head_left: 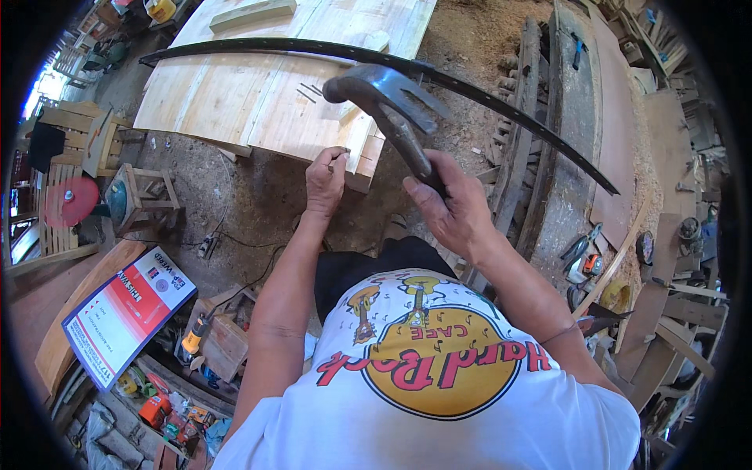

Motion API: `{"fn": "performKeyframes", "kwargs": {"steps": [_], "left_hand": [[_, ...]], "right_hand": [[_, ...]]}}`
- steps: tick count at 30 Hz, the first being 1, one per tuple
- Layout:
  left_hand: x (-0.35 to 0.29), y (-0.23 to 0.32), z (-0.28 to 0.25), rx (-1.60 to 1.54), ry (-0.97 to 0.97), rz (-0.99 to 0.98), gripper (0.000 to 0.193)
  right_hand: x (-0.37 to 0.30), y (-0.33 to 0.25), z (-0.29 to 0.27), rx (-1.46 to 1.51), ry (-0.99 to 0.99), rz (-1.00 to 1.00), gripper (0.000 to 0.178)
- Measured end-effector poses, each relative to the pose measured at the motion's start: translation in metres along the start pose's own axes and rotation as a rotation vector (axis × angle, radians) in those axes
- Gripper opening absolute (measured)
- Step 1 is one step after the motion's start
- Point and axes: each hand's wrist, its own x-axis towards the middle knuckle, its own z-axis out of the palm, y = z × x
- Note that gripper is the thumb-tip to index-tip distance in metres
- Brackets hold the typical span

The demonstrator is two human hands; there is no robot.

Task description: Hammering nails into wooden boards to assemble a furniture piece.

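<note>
Where the pale wooden panel [211,94] ends at its near right corner, your left hand [325,180]: fingers and thumb drawn together in a pinch, a thin dark piece [345,150] at their tips, too small to identify; wooden corner piece [365,157] just beside the fingertips. Your right hand [458,207]: closed around the handle of one claw hammer [384,90], dark metal, held raised, its head up and to the left of your fist, claw pointing right, apart from your left hand.

On the panel: several loose nails [309,93], lying near one another to the left of the hammer head as you see it; one wooden block [252,14], toward the far edge. Crossing your view behind the hammer: one long black strip [525,121], perforated, its height above the panel not clear.

To your left: one wooden stool [149,200]; one red disc [70,201]; one printed board [129,313], white, red and blue; one yellow-and-black tool [194,338].

To your right: one long weathered plank [568,117], a blue-handled tool [579,51] resting on it; one pair of pliers [581,243], lower down
</note>
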Motion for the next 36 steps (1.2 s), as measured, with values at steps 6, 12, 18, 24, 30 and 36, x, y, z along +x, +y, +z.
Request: {"fn": "performKeyframes", "kwargs": {"steps": [6, 12, 18, 24, 30, 36], "left_hand": [[0.000, 0.003, -0.003, -0.009, -0.044, -0.044, 0.014], [0.000, -0.012, -0.001, 0.012, -0.050, 0.021, 0.014], [0.000, -0.003, -0.004, -0.021, -0.106, -0.010, 0.012], [0.000, -0.004, -0.008, 0.070, -0.036, 0.037, 0.011], [-0.003, -0.029, 0.004, -0.035, -0.027, 0.145, 0.013], [-0.004, -0.006, -0.002, 0.016, -0.067, 0.029, 0.012]], "right_hand": [[-0.005, 0.000, -0.001, -0.001, 0.061, -0.058, 0.031], [0.004, 0.043, 0.024, -0.286, -0.157, 0.125, 0.031], [0.006, 0.042, 0.032, -0.280, -0.176, 0.180, 0.028], [0.004, 0.024, 0.021, -0.196, -0.068, -0.002, 0.026], [0.015, 0.053, 0.036, -0.461, -0.237, 0.137, 0.024], [-0.004, 0.043, 0.031, -0.251, -0.073, 0.033, 0.024]]}}
